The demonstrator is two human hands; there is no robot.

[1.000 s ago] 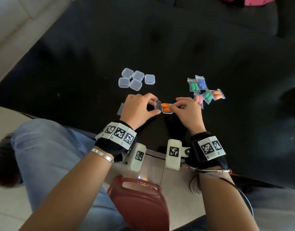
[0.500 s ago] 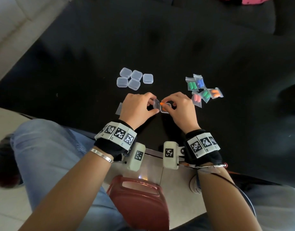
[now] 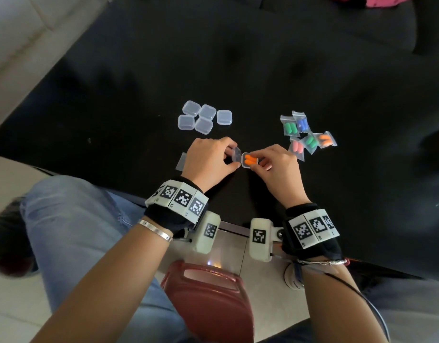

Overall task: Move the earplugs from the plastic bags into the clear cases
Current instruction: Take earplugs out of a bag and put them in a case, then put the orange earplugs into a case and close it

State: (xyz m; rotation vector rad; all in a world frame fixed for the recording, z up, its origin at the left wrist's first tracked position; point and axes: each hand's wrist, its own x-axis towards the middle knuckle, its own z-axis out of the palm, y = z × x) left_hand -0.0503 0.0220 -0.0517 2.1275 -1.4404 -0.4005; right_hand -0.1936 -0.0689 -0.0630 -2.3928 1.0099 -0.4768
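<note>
A small clear case (image 3: 243, 165) lies open on the black table between my hands, with two orange earplugs (image 3: 250, 160) inside. My left hand (image 3: 208, 160) pinches its raised lid (image 3: 236, 154). My right hand (image 3: 278, 167) pinches the case's right side with thumb and fingertips. Several shut clear cases (image 3: 205, 118) sit in a cluster behind my left hand. A pile of small plastic bags (image 3: 307, 134) with green, blue, pink and orange earplugs lies to the right.
An empty flat plastic bag (image 3: 181, 161) lies left of my left hand. The black table (image 3: 238, 58) stretches away behind the cases. A dark red stool (image 3: 211, 300) stands below, between my knees.
My right hand has drawn back off the case, so both orange earplugs show inside it. My left hand still pinches the lid.
</note>
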